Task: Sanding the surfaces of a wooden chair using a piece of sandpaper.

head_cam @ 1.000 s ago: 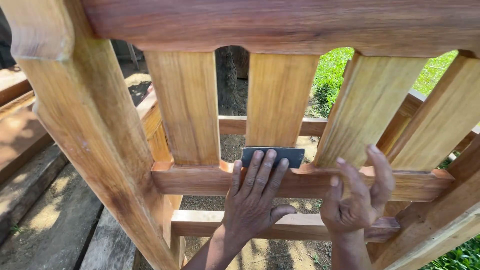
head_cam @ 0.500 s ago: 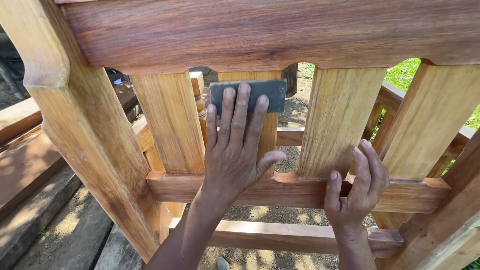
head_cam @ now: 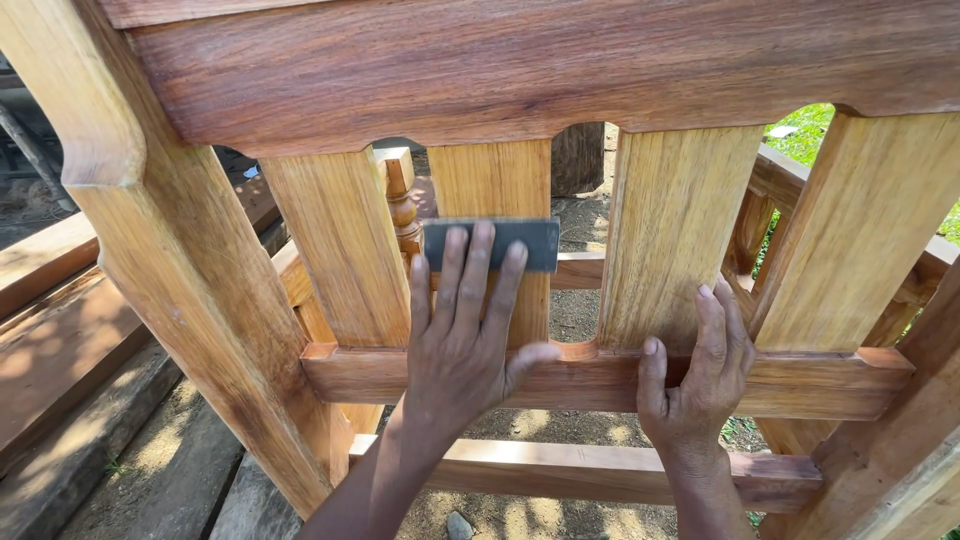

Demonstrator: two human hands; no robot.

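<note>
Setting: outdoor yard, dirt ground (head_cam: 150,470), planks, grass beyond.
Left hand (head_cam: 462,340): we are pressing flat, fingers spread, a grey sanding pad (head_cam: 490,244) against the middle slat (head_cam: 492,190).
Right hand (head_cam: 695,380): we are gripping the lower rail (head_cam: 590,380), fingers curled over it.
Frame: a dark top rail (head_cam: 540,65) is capping the slats.

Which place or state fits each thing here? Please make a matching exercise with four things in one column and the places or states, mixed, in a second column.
Things:
1. dark grey rectangular sanding block
2. left hand
3. right hand
4. dark reddish-brown wooden top rail

Places or states:
A. runs across above the pale upright slats
B. grips the lower wooden crossbar
C. lies flat against the middle slat
D. fingers spread, pressing on the block

Pairs: 1-C, 2-D, 3-B, 4-A
</note>
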